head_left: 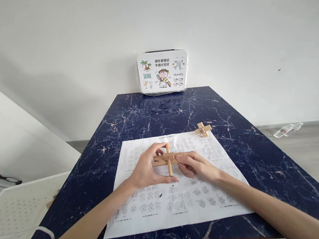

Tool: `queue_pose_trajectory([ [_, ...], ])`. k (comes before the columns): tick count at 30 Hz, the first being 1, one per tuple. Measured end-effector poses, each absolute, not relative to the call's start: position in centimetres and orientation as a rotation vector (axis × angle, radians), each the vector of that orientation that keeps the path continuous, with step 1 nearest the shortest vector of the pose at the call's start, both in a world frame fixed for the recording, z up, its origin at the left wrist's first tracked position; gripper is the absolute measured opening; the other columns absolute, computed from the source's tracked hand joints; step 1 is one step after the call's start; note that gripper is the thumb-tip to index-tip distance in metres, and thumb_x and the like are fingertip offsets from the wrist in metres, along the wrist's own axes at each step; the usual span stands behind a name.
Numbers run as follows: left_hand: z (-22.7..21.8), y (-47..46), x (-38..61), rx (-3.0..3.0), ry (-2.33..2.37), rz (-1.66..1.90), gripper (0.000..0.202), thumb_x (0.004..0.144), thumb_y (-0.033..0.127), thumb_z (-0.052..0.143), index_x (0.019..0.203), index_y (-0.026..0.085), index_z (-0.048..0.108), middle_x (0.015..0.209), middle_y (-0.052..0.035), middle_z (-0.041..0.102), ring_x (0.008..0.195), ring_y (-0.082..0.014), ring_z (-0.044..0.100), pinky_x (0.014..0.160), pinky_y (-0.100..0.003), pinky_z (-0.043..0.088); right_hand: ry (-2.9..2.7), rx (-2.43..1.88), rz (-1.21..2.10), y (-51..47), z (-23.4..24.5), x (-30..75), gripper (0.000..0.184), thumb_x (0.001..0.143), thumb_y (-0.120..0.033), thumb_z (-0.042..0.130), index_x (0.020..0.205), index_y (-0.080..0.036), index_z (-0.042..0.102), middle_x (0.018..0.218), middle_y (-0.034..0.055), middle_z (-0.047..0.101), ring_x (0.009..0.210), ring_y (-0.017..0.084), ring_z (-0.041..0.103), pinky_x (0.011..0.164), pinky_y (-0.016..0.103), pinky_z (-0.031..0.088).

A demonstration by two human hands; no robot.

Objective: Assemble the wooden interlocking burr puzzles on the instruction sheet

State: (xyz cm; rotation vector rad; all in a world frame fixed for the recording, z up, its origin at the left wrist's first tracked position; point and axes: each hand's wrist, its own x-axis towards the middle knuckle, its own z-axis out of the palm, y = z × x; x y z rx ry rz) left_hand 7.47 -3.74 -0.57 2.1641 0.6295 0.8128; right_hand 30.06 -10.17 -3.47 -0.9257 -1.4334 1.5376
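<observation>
Between my two hands is a set of wooden puzzle pieces (167, 157), joined in a cross above the printed sheet (147, 226). My left hand (145, 166) spans the upright stick (170, 169), with fingertips at its top end and the thumb at its bottom. My right hand (196, 164) pinches the right end of the horizontal bar, thumb on top. A dark handwritten mark shows on the bar's left end. The sheet carries rows of small line drawings. Another wooden cross of joined pieces (202, 129) lies at the sheet's upper right corner.
The dark blue marbled table (159, 119) holds a white cartoon-printed case (164, 72) against the wall at the back. A clear plastic object (287, 130) is on the floor to the right. White perforated furniture (18, 208) stands at the left.
</observation>
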Motion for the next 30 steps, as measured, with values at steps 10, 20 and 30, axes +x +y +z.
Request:
queue_pose_trajectory([
  [10, -0.9, -3.5, 7.3, 2.176, 0.677, 0.783, 0.101, 0.059, 0.069, 0.095, 0.141, 0.028, 0.053, 0.124, -0.0094, 0.068, 0.102, -0.0289, 0.066, 0.093, -0.050, 0.057, -1.536, -0.968, 1.499, -10.4, -2.8, 30.2, 0.047, 0.109, -0.056, 0.049, 0.081, -0.021, 0.064, 0.053, -0.0060, 0.047, 0.047, 0.011, 0.034, 0.052, 0.029, 0.029],
  [20, -1.1, -3.6, 7.2, 2.222, 0.609, 0.789, 0.101, 0.061, 0.067, 0.095, 0.142, 0.028, 0.052, 0.127, -0.0094, 0.068, 0.101, -0.0271, 0.068, 0.092, -0.049, 0.060, -1.584, -0.917, 1.559, -10.6, -2.5, 30.3, 0.049, 0.110, -0.055, 0.047, 0.079, -0.020, 0.061, 0.051, -0.0072, 0.044, 0.045, 0.009, 0.032, 0.049, 0.028, 0.028],
  [30, -1.1, -3.6, 7.6, 2.143, 0.606, 0.788, 0.106, 0.059, 0.065, 0.097, 0.148, 0.030, 0.052, 0.136, -0.0119, 0.068, 0.104, -0.0291, 0.071, 0.098, -0.051, 0.059, -1.492, -0.839, 1.665, -10.5, -2.5, 30.0, 0.054, 0.111, -0.058, 0.043, 0.072, -0.022, 0.053, 0.051, -0.0061, 0.046, 0.046, 0.010, 0.036, 0.052, 0.029, 0.031],
])
